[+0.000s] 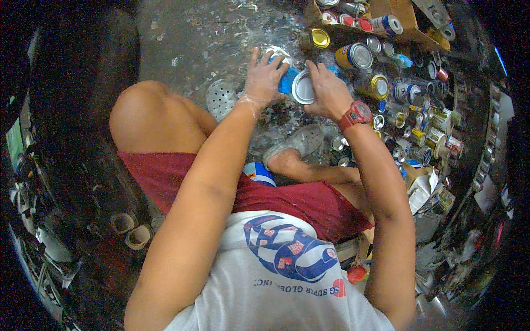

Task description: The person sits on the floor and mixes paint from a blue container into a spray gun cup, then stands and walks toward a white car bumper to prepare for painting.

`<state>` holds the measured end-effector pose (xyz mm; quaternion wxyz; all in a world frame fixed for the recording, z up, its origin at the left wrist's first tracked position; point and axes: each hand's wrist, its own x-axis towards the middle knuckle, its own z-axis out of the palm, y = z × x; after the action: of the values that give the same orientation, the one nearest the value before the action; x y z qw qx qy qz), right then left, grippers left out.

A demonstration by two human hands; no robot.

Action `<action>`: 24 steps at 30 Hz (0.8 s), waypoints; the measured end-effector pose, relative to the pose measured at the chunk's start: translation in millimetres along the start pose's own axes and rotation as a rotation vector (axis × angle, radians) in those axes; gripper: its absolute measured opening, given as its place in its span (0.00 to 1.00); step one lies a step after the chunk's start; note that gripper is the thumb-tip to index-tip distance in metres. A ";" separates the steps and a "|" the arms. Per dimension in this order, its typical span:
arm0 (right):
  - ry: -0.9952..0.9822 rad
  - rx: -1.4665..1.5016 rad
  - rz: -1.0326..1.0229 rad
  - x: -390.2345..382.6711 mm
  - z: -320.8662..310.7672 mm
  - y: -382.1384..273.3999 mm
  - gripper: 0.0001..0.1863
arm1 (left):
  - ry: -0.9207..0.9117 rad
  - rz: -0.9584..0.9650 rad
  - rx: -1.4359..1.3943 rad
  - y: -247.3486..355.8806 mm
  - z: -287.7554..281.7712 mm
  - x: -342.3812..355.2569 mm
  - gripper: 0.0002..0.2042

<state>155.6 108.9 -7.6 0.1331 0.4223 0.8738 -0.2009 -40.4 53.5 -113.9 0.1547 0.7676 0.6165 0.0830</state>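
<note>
Near the top middle, my left hand (pixel 264 80) reaches over a blue can with a white, messy top (pixel 286 81), fingers spread at its upper left; whether they grip it is unclear. Just right of it, my right hand (pixel 328 94), with a red watch, grips a round can with a pale lid (pixel 302 87), tilted so its top faces left and up. Both hands have whitish smears. A grey perforated clog (pixel 221 96) lies left of my left hand.
Many paint cans (pixel 353 55) cover the floor on the right, below a cardboard box of cans (pixel 419 36). My bent legs (pixel 146 116) frame the stained floor (pixel 187 38). A blue-and-white container (pixel 256 172) lies under my legs. Two beige cups (pixel 138 236) are at lower left.
</note>
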 end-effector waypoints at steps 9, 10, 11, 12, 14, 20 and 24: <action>-0.031 -0.085 -0.044 18.5 15.9 1.0 0.58 | 0.025 -0.002 -0.056 -1.9 0.0 -1.1 0.46; -0.027 -0.094 -0.056 20.1 19.0 3.0 0.59 | 0.019 0.000 -0.050 -1.8 -0.1 -0.9 0.46; 0.007 -0.122 -0.075 21.4 23.1 4.6 0.48 | 0.013 0.001 -0.044 -1.5 -0.2 -0.3 0.46; 0.041 -0.150 -0.094 22.6 27.1 5.9 0.37 | 0.007 0.003 -0.039 -1.3 -0.2 0.1 0.46; 0.075 -0.192 -0.128 25.8 29.2 6.8 0.23 | 0.022 0.013 -0.039 -2.6 1.1 -0.2 0.46; 0.065 -0.235 -0.141 35.7 32.9 6.9 0.16 | 0.002 0.008 -0.015 -2.1 -1.0 1.4 0.46; 0.049 -0.249 -0.128 39.0 31.1 4.8 0.16 | -0.005 0.001 -0.015 -2.7 -2.8 1.5 0.46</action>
<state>137.7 123.9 -51.9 0.1504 0.3508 0.9201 -0.0886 -43.4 55.9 -112.3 0.1617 0.7670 0.6150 0.0858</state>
